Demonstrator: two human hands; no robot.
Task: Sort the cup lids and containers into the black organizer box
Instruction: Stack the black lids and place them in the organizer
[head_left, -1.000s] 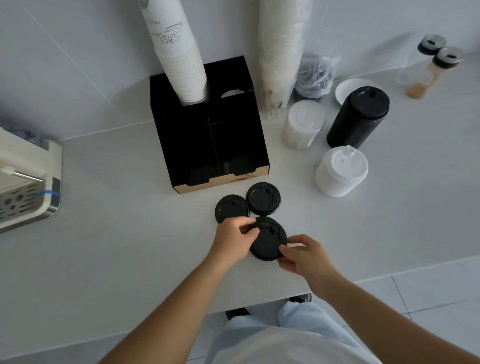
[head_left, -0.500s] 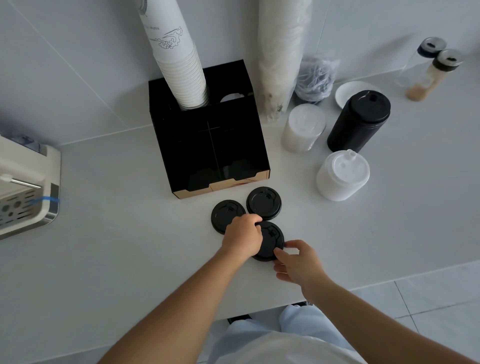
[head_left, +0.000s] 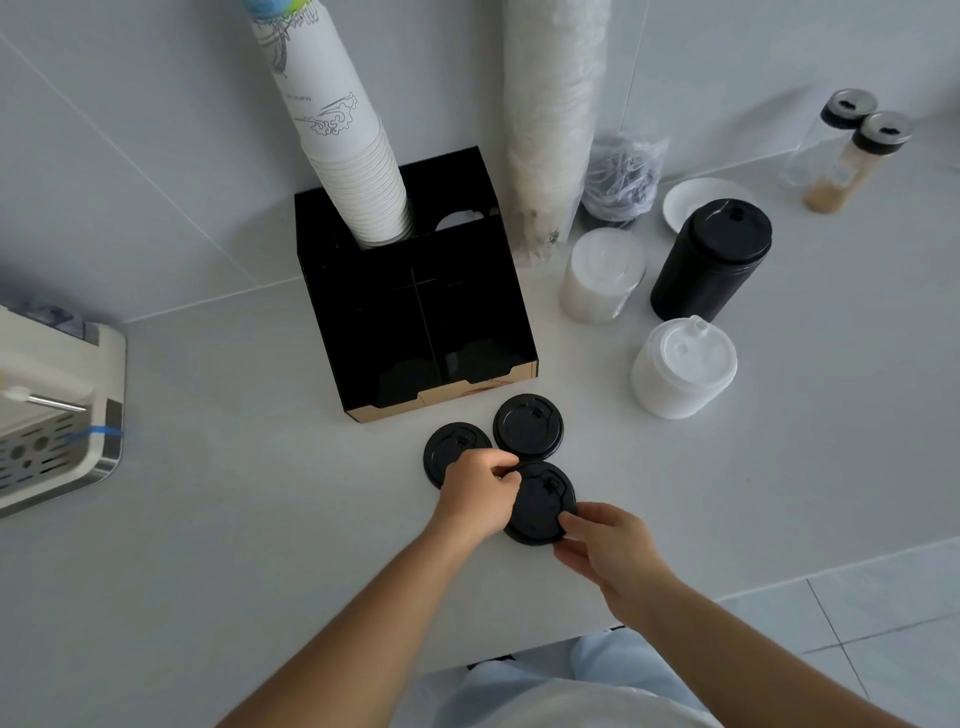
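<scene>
Three black cup lids lie on the white counter in front of the black organizer box. My left hand pinches the far-left edge of the nearest lid, and my right hand grips its near-right edge. The left lid is partly under my left hand. The far lid lies free. The organizer holds a tall stack of white paper cups in its back-left compartment, and its front compartments are dark.
Right of the organizer stand a wrapped sleeve of cups, a stack of clear lids, a black lid stack, a white lid stack, a saucer and two bottles. A machine sits at the left. The counter edge runs near my body.
My left hand has shifted slightly left off the nearest lid, showing more of its top. My right hand has closed in on its near-right edge. The lids have stayed in place.
</scene>
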